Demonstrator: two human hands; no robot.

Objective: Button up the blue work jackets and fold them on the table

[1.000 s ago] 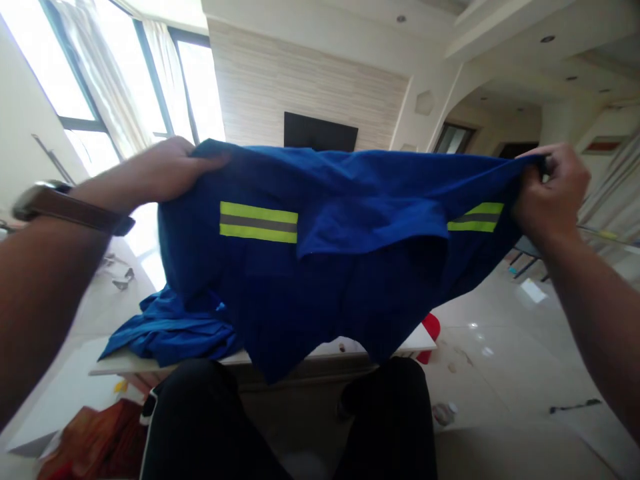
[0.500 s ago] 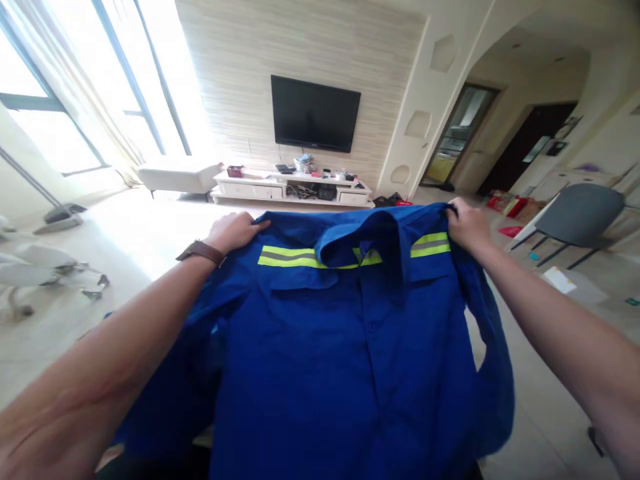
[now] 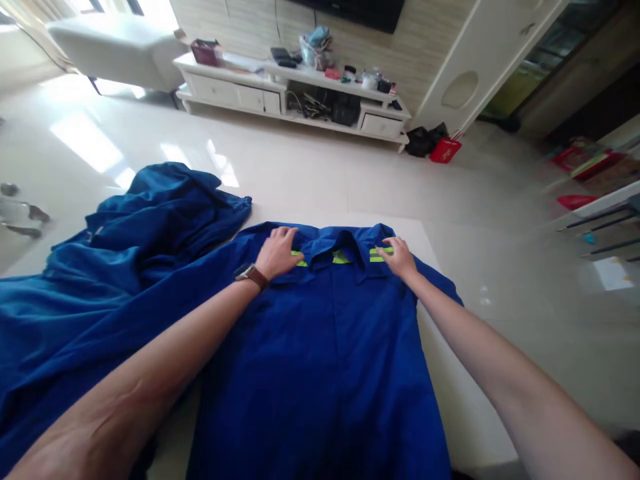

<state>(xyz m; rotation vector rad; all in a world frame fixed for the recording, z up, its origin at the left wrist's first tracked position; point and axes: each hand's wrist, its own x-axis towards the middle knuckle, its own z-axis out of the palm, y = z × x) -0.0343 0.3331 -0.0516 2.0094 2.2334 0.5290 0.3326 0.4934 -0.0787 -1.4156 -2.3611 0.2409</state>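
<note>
A blue work jacket (image 3: 320,340) lies front side up on a pale table (image 3: 465,407), its collar toward the far edge. Yellow-green reflective strips cross its chest, partly covered by my hands. My left hand (image 3: 280,253), with a brown-strapped watch on the wrist, is over the chest by the collar, fingers apart. On the other side of the collar, my right hand (image 3: 400,259) is at the strip near the shoulder, thumb and fingers apart. Neither hand grips the cloth. To the left, a heap of blue clothing (image 3: 165,207) lies crumpled beside the jacket's sleeve.
Beyond the table stretches a shiny tiled floor (image 3: 310,167). A low white TV cabinet (image 3: 230,90) with small items stands along the far wall, and a grey bench (image 3: 120,53) is left of it. A red bag (image 3: 445,150) sits on the floor at the cabinet's right end.
The jacket, held up by its shoulders in both hands before, is now down flat on the table. Both hands have let go and moved inward over the chest. The view has tilted down.
</note>
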